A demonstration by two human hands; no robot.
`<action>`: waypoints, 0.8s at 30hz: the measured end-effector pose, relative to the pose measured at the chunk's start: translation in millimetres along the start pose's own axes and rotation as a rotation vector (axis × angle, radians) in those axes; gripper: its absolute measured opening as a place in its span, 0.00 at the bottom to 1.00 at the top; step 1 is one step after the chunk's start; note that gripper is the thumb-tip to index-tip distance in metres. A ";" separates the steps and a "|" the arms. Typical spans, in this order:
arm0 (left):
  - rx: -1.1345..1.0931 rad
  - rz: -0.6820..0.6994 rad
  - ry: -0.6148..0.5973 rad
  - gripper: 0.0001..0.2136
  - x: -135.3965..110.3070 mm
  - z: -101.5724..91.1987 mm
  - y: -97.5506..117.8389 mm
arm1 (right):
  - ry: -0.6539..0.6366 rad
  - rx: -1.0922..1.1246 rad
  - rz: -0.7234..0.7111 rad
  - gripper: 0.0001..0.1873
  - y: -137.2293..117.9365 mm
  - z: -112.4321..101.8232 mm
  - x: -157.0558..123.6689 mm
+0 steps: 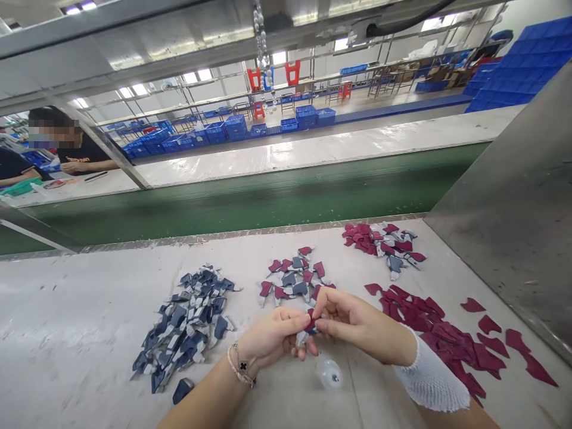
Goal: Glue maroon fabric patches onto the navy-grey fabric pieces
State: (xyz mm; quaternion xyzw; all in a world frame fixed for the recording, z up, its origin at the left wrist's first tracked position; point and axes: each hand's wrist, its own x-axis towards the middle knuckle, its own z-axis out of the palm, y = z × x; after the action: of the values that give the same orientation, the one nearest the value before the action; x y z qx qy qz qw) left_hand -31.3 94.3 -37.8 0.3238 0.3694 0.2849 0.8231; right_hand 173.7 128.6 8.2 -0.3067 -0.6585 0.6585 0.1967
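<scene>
My left hand (272, 336), with a bracelet at the wrist, is closed on a small light-grey and navy part (302, 338). A maroon patch (311, 320) lies on that part, and my right hand (351, 322) pinches it at the edge; a white knit cuff covers that forearm. Just beyond the hands sits a group of grey parts (301, 288) with maroon or navy faces. To the left is a heap of navy-and-grey parts (187, 322). Loose maroon patches (447, 336) spread to the right of my right hand. A small clear round container (329, 375) stands nearer me.
Another pile of maroon patches and grey parts (379, 243) lies at the back right. A metal panel (513, 238) bounds the right side. Beyond the white table runs a green conveyor belt (250, 196). A co-worker (84, 146) sits across at the far left. Beaded strings (261, 42) hang overhead.
</scene>
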 end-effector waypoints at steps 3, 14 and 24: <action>0.083 0.042 0.097 0.25 -2.4 -2.9 8.6 | 0.067 0.012 0.011 0.15 3.8 -2.8 3.7; 0.361 0.174 0.138 0.19 -11.1 -3.0 25.4 | 0.067 -0.103 -0.024 0.08 3.0 3.5 6.6; 0.546 0.365 0.273 0.14 -12.4 5.3 14.6 | 0.154 -0.207 0.019 0.08 1.8 5.9 2.7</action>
State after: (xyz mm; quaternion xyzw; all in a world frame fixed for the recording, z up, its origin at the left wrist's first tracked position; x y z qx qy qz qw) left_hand -37.4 93.0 -18.9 0.5515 0.4747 0.3585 0.5848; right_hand 168.1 125.9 5.7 -0.3815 -0.7029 0.5633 0.2077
